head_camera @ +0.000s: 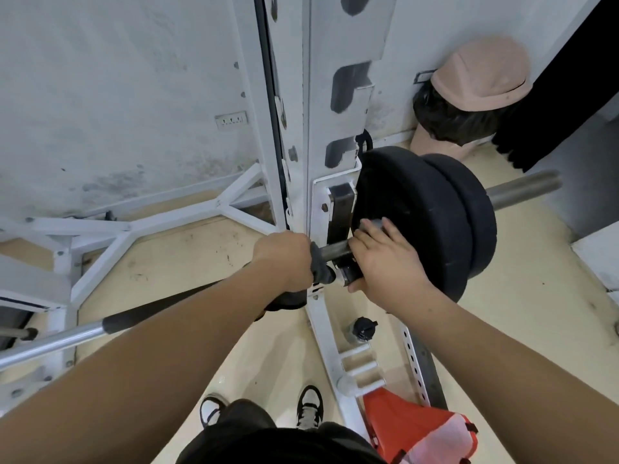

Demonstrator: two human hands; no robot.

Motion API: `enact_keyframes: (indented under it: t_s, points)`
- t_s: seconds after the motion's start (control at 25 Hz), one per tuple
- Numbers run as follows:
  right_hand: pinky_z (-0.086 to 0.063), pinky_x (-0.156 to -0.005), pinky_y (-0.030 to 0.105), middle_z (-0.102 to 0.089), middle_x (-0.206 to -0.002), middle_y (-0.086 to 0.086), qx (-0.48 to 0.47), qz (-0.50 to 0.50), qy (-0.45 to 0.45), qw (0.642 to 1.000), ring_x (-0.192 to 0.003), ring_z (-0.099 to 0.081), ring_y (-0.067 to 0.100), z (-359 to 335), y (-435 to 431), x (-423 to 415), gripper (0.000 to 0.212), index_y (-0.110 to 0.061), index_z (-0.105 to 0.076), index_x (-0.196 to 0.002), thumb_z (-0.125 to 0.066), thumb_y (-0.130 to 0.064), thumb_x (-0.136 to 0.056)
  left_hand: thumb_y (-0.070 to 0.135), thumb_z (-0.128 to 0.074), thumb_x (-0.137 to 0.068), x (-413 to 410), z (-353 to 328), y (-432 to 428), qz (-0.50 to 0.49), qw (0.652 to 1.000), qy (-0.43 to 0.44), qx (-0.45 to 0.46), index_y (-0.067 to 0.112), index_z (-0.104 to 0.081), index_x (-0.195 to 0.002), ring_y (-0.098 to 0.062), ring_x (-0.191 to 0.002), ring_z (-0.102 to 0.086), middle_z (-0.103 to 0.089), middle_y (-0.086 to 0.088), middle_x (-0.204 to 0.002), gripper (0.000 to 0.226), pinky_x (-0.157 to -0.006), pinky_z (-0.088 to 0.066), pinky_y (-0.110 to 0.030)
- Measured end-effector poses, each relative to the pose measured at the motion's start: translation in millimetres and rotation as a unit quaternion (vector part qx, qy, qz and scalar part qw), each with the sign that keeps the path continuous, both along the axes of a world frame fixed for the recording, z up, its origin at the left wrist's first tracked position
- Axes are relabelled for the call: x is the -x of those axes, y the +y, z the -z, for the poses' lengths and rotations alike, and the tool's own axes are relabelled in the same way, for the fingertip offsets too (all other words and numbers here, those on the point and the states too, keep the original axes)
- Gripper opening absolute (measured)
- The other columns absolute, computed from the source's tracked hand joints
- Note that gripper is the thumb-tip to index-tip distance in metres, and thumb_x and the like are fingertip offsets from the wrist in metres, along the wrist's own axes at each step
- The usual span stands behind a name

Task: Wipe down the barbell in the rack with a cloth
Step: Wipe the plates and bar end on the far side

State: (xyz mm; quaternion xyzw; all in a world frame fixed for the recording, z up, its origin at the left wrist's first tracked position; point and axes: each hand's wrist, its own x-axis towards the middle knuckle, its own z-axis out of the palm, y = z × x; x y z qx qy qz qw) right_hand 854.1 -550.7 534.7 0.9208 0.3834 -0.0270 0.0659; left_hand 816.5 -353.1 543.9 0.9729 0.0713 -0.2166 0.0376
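The barbell [335,252] lies across the white rack [318,128], its steel shaft running from lower left to the black weight plates [425,212] on the right. My left hand [284,259] is closed round the shaft, pressing a dark grey cloth [320,267] against it just left of the rack upright. My right hand [385,259] grips the bar's collar right beside the inner plate, fingers spread onto the plate face. The sleeve end [522,190] sticks out past the plates.
A pink bin with a black liner [469,95] stands in the corner behind the plates. A dark-capped bottle [361,329] sits on the rack's base rail. An orange and pink bag [425,433] lies by my feet. A wall socket [231,120] is on the grey wall.
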Motion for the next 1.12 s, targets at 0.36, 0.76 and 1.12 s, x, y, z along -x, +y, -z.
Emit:
enact_keyframes:
  t_s: [0.36, 0.76, 1.12]
  points:
    - [0.001, -0.124, 0.051, -0.030, -0.162, 0.010, 0.024, 0.012, 0.027, 0.999, -0.155, -0.004, 0.025, -6.0, 6.0, 3.2, 0.086, -0.007, -0.032, -0.154, -0.061, -0.056, -0.090, 0.032, -0.075, -0.068, -12.9, -2.6, 12.4, -0.037, 0.991, 0.041, 0.125, 0.022, -0.069, -0.098, -0.025, -0.086, -0.069, -0.071, 0.000, -0.091, 0.033, -0.071, -0.057, -0.035]
    - [0.003, -0.125, 0.045, -0.026, -0.164, 0.007, 0.009, 0.022, 0.047, 0.999, -0.155, -0.002, 0.022, -7.0, 7.0, 4.2, 0.087, -0.010, -0.032, -0.155, -0.062, -0.057, -0.088, 0.023, -0.076, -0.081, 80.4, 38.1, 14.5, 0.141, 0.959, -0.237, -0.069, 0.028, -0.032, -0.153, -0.040, -0.122, -0.048, -0.044, -0.022, -0.147, 0.084, -0.094, -0.049, -0.053]
    - [-0.001, -0.126, 0.041, -0.040, -0.157, 0.006, 0.011, 0.011, 0.038, 0.999, -0.154, -0.014, 0.022, -10.3, 9.8, 0.2, 0.088, -0.010, -0.043, -0.150, -0.072, -0.054, -0.080, 0.011, -0.073, -0.069, 45.4, 47.8, -30.3, 0.138, 0.963, -0.224, -0.056, 0.005, -0.040, -0.148, -0.041, -0.115, -0.055, -0.054, -0.025, -0.135, 0.085, -0.092, -0.050, -0.052]
